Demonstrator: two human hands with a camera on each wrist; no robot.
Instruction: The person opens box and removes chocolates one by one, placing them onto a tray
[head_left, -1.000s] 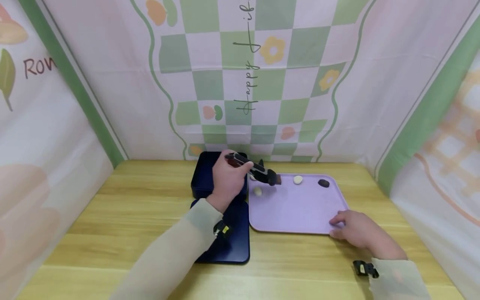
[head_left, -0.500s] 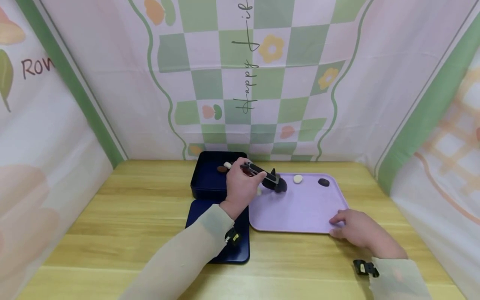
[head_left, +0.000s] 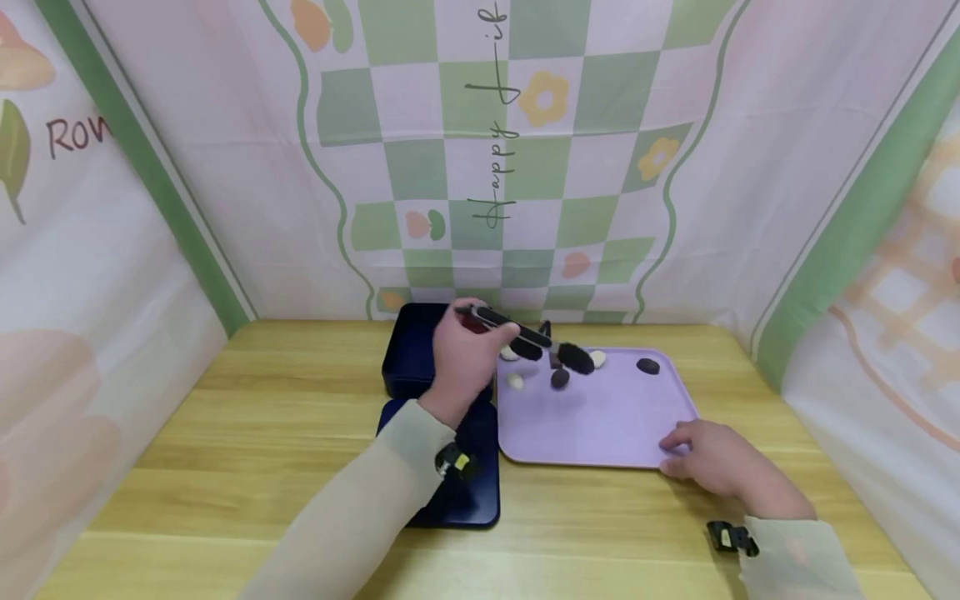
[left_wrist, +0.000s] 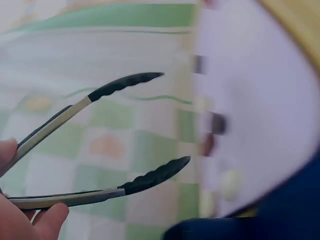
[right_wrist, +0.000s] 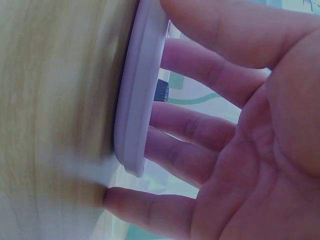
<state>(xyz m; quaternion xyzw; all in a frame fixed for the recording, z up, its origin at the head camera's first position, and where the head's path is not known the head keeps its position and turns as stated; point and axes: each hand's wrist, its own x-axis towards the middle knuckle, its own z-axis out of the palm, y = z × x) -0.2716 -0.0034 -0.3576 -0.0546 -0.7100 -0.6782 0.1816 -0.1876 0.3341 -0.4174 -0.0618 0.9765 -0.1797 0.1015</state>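
Observation:
My left hand (head_left: 468, 354) grips a pair of tongs (left_wrist: 100, 196) with black scalloped tips. The tongs' arms stand apart with nothing between them, over the back left of the lilac tray (head_left: 600, 425). Below the tips lies a dark oval piece (head_left: 559, 379), with a brown piece (left_wrist: 208, 144) close by in the left wrist view. Pale pebble-like pieces (head_left: 515, 381) lie near the tray's left edge. My right hand (head_left: 716, 458) rests at the tray's front right corner, thumb and extended fingers at the rim; its little finger reaches past the tray's end.
Left of the tray stands a dark blue box (head_left: 408, 350), partly hidden by my left hand. A dark blue lid (head_left: 472, 492) lies in front of it. Farther back on the tray are a white piece (head_left: 597, 358) and a dark ribbed piece (head_left: 648, 367). Patterned cloth (head_left: 540, 167) hangs behind.
My left hand first moved right and down with the tongs, then back up and left. The tongs' arms have spread, and the dark oval piece now shows. My right hand stays put.

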